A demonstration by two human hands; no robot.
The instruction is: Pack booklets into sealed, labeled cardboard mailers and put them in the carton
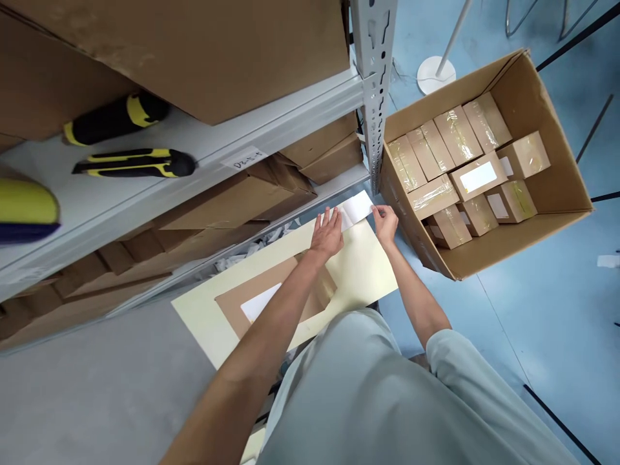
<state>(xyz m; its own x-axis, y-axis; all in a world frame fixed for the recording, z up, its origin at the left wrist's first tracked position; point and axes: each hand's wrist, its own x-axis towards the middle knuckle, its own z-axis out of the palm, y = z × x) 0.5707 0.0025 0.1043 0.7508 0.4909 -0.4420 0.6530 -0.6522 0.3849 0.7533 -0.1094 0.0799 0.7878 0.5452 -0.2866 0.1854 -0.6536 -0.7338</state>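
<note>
A white paper strip lies along the far right edge of a pale yellow board. My left hand rests flat on its left part, fingers stretched out. At the strip's right end, my right hand pinches the corner between thumb and finger. Nearer my body on the board sits a brown cardboard box with a white label on top. My left forearm hides part of that box.
To the right stands a large open carton with several small taped boxes inside. Left is a metal shelf holding cartons, a yellow-black utility knife and another yellow-black tool. A white stand base is on the blue floor.
</note>
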